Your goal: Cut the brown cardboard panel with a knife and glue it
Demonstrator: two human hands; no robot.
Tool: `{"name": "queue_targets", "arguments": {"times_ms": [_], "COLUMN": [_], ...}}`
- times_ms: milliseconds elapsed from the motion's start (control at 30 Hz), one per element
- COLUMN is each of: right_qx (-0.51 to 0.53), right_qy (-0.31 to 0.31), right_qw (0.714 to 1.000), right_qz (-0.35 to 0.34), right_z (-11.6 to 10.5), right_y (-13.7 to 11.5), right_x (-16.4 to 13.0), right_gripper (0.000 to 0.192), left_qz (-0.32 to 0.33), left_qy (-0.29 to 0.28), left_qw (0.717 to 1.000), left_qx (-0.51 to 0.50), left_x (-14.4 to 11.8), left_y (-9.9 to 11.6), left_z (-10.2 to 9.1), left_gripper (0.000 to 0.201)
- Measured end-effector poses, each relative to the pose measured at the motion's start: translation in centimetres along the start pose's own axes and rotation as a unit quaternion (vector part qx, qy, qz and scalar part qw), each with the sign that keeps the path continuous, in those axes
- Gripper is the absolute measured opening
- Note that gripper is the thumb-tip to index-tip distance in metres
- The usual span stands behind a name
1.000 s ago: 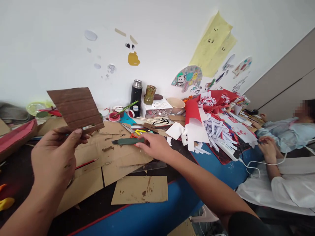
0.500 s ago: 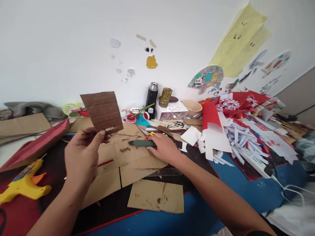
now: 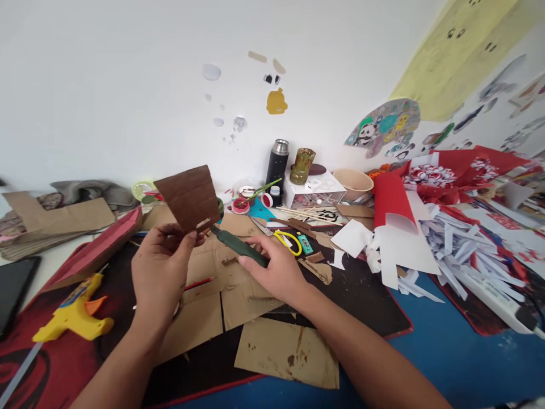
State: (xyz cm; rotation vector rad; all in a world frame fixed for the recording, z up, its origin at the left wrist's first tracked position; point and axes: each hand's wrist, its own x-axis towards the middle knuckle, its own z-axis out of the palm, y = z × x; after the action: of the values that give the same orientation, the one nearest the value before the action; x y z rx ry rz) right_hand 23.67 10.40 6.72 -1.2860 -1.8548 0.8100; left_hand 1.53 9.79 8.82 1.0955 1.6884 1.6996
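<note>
My left hand (image 3: 159, 270) holds a brown-painted square of corrugated cardboard (image 3: 189, 197) upright by its lower edge, above the table. My right hand (image 3: 276, 270) grips a dark green utility knife (image 3: 238, 248), lifted off the table with its tip pointing up-left toward the cardboard's lower right corner. The tip is close to the cardboard; whether it touches I cannot tell. Plain cardboard sheets (image 3: 230, 284) lie on the dark mat under both hands.
A yellow glue gun (image 3: 72, 315) lies at the left. Yellow-handled scissors (image 3: 289, 240), a black flask (image 3: 277, 162), paint pots, a white box (image 3: 315, 190) and a bowl (image 3: 352, 183) stand behind. Red and white paper scraps (image 3: 430, 227) cover the right side.
My right hand picked the green knife up off the table and brought it toward the cardboard. The view swung left; the neighbouring person has left the frame.
</note>
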Motion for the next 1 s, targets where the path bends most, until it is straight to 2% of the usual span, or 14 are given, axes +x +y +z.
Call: {"name": "queue_targets", "arguments": {"times_ms": [233, 467, 700, 1000], "right_qx": [0.017, 0.008, -0.001, -0.026], "right_qy": [0.006, -0.010, -0.025, -0.013], "right_qw": [0.999, 0.997, 0.998, 0.998], "right_qz": [-0.042, -0.072, -0.064, -0.056], "right_z": [0.4, 0.2, 0.1, 0.3], "right_y": [0.3, -0.1, -0.2, 0.3], "right_x": [-0.7, -0.9, -1.0, -1.1], "right_gripper": [0.039, 0.033, 0.033, 0.032], "left_qz": [0.023, 0.049, 0.076, 0.080], "left_qy": [-0.009, -0.011, -0.008, -0.018], "left_qw": [0.999, 0.994, 0.987, 0.982], "left_qx": [0.047, 0.099, 0.142, 0.172], "left_x": [-0.3, -0.7, -0.7, -0.7], "left_y": [-0.7, -0.4, -0.5, -1.3], "left_z": [0.2, 0.3, 0.4, 0.1], "left_gripper": [0.033, 0.031, 0.030, 0.033]}}
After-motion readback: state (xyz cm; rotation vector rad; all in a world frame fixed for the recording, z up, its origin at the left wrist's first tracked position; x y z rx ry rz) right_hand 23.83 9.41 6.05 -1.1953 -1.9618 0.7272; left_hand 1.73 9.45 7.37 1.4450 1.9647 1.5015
